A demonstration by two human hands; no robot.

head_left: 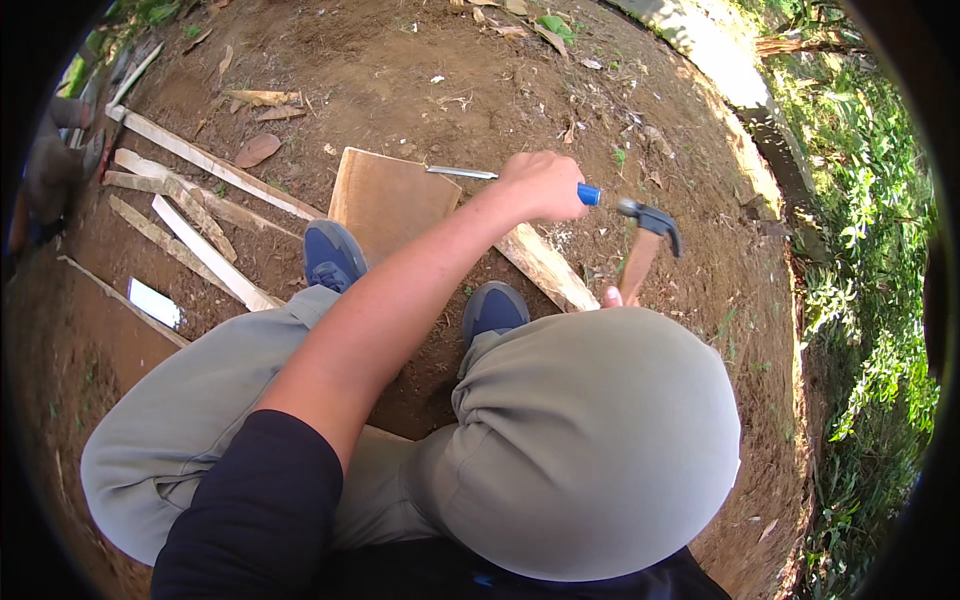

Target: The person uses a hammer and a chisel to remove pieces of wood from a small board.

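Note:
My left hand (pixel 542 186) is wrapped round a chisel with a blue handle (pixel 589 194). The chisel's narrow steel blade (pixel 462 173) points left, its tip over the far right part of a brown wooden board (pixel 385 195); I cannot tell whether it touches the wood. Only a fingertip or thumb of my right hand (pixel 612 297) shows past my knee, closed on the wooden handle of a claw hammer (pixel 640 262). The hammer's dark head (pixel 655 222) stands just right of the chisel's handle end, apart from it. Below my left hand lies a pale timber piece (pixel 545 266).
Several wood strips (pixel 215 165) lie on the bare soil at the left, near a small white rectangle (pixel 155 303). My shoes (pixel 495 308) flank the near side of the board. A low ledge (pixel 770 140) and green plants (pixel 870 260) border the right. Dark objects (pixel 55 160) stand far left.

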